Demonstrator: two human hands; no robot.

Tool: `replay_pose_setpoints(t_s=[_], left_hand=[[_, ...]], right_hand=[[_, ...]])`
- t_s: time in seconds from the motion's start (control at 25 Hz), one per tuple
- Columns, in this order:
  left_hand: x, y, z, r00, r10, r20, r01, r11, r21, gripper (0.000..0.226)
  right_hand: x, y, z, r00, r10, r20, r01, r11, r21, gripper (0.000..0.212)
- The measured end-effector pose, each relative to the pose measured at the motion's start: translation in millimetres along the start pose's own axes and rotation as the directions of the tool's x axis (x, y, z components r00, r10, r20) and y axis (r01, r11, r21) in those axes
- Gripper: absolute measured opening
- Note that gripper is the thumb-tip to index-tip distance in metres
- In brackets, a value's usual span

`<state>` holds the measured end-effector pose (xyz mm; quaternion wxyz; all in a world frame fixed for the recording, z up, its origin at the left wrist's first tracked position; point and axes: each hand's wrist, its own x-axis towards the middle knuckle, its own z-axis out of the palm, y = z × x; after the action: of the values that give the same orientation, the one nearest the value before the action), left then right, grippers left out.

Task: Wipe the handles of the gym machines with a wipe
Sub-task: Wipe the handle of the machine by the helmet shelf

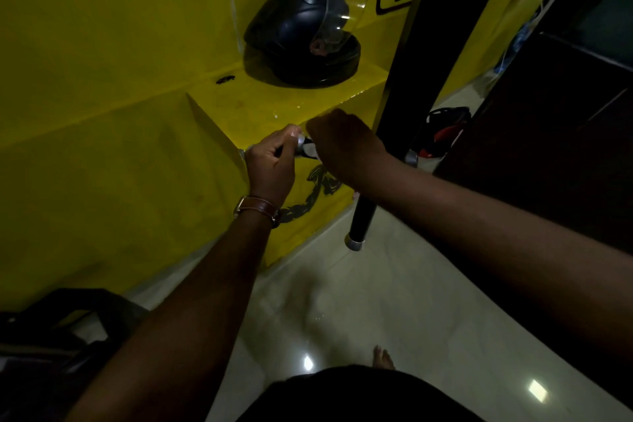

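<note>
In the dim head view, my left hand (270,161), with a brown watch strap at the wrist, grips a short black handle (298,144) with silver ends, held in front of a yellow ledge. My right hand (342,144) is curled over the handle's right end and pinches a small white wipe (310,149) against it. Most of the wipe is hidden under the fingers. A second black handle (362,216) with a silver cap hangs down below my right wrist.
A black helmet (301,34) with a clear visor sits on the yellow ledge (246,106) behind my hands. A black post (418,44) rises at the right beside a dark cabinet (548,130). Dark equipment (51,336) stands at lower left on the pale tiled floor (376,301).
</note>
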<state>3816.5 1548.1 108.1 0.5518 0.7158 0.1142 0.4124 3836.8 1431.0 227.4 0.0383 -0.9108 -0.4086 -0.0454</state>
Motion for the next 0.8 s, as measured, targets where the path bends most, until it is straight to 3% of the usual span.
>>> replay_pose_setpoints(t_s=[0.08,0.12,0.2,0.24,0.28,0.32,0.36,0.4,0.52,0.56,0.64,0.8], left_hand=[[-1,1,2,1.0,-0.014,0.004,0.014,0.999,-0.029,0.026],[-2,1,3,1.0,-0.023,0.003,0.023,0.999,-0.044,0.027],[-2,-1,6,0.999,-0.042,-0.003,0.042,0.997,-0.059,0.03],[-2,-2,6,0.999,-0.044,-0.002,0.044,0.997,-0.058,0.032],[-2,-2,6,0.999,-0.037,0.002,0.038,0.998,-0.045,0.036],[-1,-2,5,1.0,-0.028,0.01,0.028,0.999,-0.025,0.039],[-1,-1,4,1.0,-0.021,0.021,0.021,1.0,-0.011,0.042],[0,-1,4,0.999,-0.027,0.03,0.028,1.0,-0.013,0.043],[0,0,3,0.995,-0.09,0.049,0.093,0.993,-0.071,0.045],[0,0,4,0.993,-0.104,0.05,0.108,0.991,-0.08,0.045],[1,-1,2,0.992,-0.117,0.048,0.12,0.989,-0.082,0.043],[2,-3,-4,0.994,-0.095,0.062,0.099,0.993,-0.059,0.041]], right_hand=[[-19,6,-1,0.999,-0.021,0.042,0.029,0.984,-0.178,0.015],[-29,11,-1,1.0,-0.028,-0.011,0.027,0.991,-0.133,0.014],[-46,10,14,0.973,0.105,-0.207,-0.038,0.951,0.306,0.011],[-53,4,27,0.926,0.323,-0.197,-0.13,0.761,0.635,0.01],[-54,-4,40,0.869,0.495,0.012,-0.24,0.4,0.885,0.013],[-54,-15,51,0.832,0.487,0.264,-0.292,-0.02,0.956,0.018],[-53,-20,71,0.799,0.455,0.392,-0.34,-0.195,0.92,0.02],[-52,-18,85,0.755,0.504,0.419,-0.418,-0.122,0.9,0.017],[-47,-4,95,0.81,0.574,0.119,-0.44,0.462,0.77,0.017],[-42,-2,95,0.8,0.597,0.061,-0.445,0.523,0.727,0.016],[-29,-11,89,0.783,0.622,0.024,-0.411,0.487,0.771,0.015],[-16,-24,103,0.901,0.433,0.0,-0.301,0.627,0.719,0.021]])
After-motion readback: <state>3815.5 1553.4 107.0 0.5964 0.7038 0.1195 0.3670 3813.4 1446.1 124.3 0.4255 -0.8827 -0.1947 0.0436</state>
